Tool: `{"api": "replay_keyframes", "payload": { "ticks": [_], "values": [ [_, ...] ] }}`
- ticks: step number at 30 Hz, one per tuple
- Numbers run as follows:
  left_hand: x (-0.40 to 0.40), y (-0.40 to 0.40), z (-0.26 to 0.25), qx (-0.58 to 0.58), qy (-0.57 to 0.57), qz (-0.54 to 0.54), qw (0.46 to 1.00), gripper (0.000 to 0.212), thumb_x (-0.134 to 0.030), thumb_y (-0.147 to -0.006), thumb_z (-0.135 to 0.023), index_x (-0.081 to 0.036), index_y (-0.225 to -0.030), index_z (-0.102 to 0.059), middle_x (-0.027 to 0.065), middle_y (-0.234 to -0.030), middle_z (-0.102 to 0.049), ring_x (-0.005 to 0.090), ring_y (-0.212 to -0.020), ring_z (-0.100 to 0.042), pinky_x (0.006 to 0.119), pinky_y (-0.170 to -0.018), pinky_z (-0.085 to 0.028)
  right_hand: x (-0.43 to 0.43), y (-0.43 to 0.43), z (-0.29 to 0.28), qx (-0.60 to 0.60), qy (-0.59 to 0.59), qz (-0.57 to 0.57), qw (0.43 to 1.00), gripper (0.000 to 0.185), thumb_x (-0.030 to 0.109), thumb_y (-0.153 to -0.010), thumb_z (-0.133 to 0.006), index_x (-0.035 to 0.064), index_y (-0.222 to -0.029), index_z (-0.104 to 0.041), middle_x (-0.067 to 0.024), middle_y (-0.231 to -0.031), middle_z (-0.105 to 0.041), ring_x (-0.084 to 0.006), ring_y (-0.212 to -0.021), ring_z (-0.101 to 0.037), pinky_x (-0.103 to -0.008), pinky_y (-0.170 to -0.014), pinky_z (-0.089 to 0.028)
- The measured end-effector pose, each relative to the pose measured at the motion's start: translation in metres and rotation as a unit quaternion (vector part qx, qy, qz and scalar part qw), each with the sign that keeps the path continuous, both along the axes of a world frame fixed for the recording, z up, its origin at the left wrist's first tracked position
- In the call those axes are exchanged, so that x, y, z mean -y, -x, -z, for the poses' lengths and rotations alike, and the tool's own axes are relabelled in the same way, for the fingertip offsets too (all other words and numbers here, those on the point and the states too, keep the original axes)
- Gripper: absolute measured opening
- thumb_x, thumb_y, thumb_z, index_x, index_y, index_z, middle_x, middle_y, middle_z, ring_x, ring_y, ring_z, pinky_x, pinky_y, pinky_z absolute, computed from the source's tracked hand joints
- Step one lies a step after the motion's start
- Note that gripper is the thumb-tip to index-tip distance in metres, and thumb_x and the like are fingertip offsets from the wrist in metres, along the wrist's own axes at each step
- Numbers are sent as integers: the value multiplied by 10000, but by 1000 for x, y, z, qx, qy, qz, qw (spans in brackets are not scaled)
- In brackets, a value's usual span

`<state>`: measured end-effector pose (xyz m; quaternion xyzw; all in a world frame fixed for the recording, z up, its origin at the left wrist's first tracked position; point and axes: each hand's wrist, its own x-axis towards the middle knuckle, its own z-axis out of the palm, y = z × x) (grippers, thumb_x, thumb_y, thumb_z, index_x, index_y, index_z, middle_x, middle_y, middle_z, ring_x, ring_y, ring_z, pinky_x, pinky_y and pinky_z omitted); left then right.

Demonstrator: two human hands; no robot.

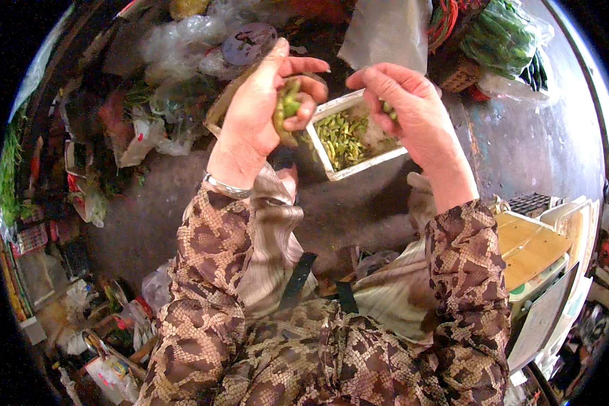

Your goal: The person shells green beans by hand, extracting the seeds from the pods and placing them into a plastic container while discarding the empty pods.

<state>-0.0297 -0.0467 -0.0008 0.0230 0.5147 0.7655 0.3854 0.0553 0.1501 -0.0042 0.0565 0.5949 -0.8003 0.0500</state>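
Observation:
Several green bean pods (285, 109), likely soybean pods, rest in the palm of my left hand (256, 101). Its lower fingers curl around them while the thumb and index finger stand apart. My right hand (408, 106) has its fingers bent inward, with some small green pieces (388, 110) partly visible in them; whether these are beans or pods I cannot tell. Below and between both hands is a white foam box (335, 175) with many green pods (341, 137) in its left part. My right hand hides part of the box's right end.
Clear plastic bags (182, 51) and a dark round lid-like object (248, 43) lie beyond my left hand. A bag of green vegetables (507, 40) stands at the far right. Stacked boards (533, 248) are by my right elbow. Dark floor (137, 218) shows on the left.

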Motion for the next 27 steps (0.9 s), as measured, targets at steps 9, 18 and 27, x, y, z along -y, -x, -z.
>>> {"api": "replay_keyframes", "payload": {
  "ticks": [9,18,27],
  "values": [
    [-35,-25,-3,-12,105,25,994,614,-615,-941,-354,-55,-1005,-599,28,-794,-575,93,-534,-505,216,-457,-377,10,-1,11,-115,-159,-27,980,217,102,-857,-633,-25,-1027,-676,-24,-916,-698,-75,-813,-601,-240,-754,-486],
    [-30,-25,3,15,76,52,996,428,-452,-962,-464,-52,-999,-612,42,-731,-605,111,-527,-542,212,-406,-384,5,-2,8,-42,-148,-5,988,124,124,-848,-650,19,-911,-668,22,-761,-629,-48,-703,-544,-226,-642,-455],
    [-23,-21,4,-39,50,37,997,232,-262,-917,-563,-44,-960,-630,48,-752,-619,110,-540,-547,207,-385,-332,-4,-2,3,20,-198,-14,980,165,211,-851,-663,46,-848,-661,39,-656,-564,-38,-603,-494,-214,-548,-400]
  ]
}}
